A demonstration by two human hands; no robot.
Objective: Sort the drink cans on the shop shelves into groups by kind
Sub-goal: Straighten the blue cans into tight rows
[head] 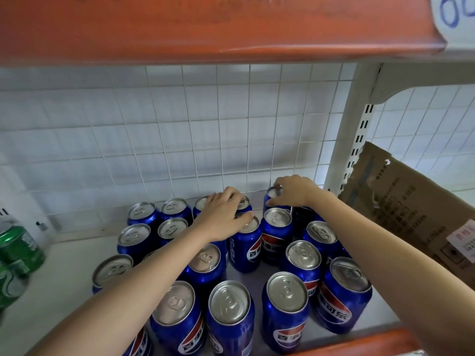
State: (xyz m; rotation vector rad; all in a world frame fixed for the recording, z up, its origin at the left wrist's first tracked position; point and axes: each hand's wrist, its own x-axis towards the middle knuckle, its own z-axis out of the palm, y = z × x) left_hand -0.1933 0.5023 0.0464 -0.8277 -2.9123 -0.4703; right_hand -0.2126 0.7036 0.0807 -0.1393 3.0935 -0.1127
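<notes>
While both arms reach deep into the shelf, the left hand has its fingers curled down over the tops of two blue cans in the middle of the pack, fingertips on the lids of the back one and the one right in front of it. It looks like a grip on the rims, fingers bent, not flat. The right hand is just right of that, fingers and thumb pinching the rim of the rear blue can, the one closest to the wire grid back panel.

Taking that rear can as the landmark: directly in front of it stands another blue can, and a dark can sits just to its right, mostly hidden under the right wrist, so I can't tell what kind it is. Spreading toward the camera from it is the whole cluster of blue cola cans, all upright, silver lids up, standing on the white shelf board. Way off to its left, at the frame edge, are a few green cans. To its right, past the white slotted upright, there's a torn cardboard box; contents not visible. Above everything runs the orange shelf edge.
</notes>
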